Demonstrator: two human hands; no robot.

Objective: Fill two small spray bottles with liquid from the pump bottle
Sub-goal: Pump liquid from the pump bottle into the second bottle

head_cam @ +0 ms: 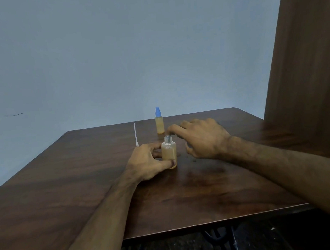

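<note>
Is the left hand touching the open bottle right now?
Touching. The head view shows the left hand with its thumb across the front of the open bottle and fingers curled behind it.

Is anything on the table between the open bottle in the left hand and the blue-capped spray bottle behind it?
Nothing rests there: in the head view only bare table separates open bottle from blue-capped spray bottle; right hand fingertips hover over it.

An open bottle (pixel 169 154) stands upright near the middle of the tabletop (pixel 66 194), between the hands: left hand (pixel 147 162) round it from the left, right hand (pixel 201 139) just right of it. Behind it stands a capped spray bottle (pixel 159 121); a dip tube (pixel 136 135) rises left of both
</note>
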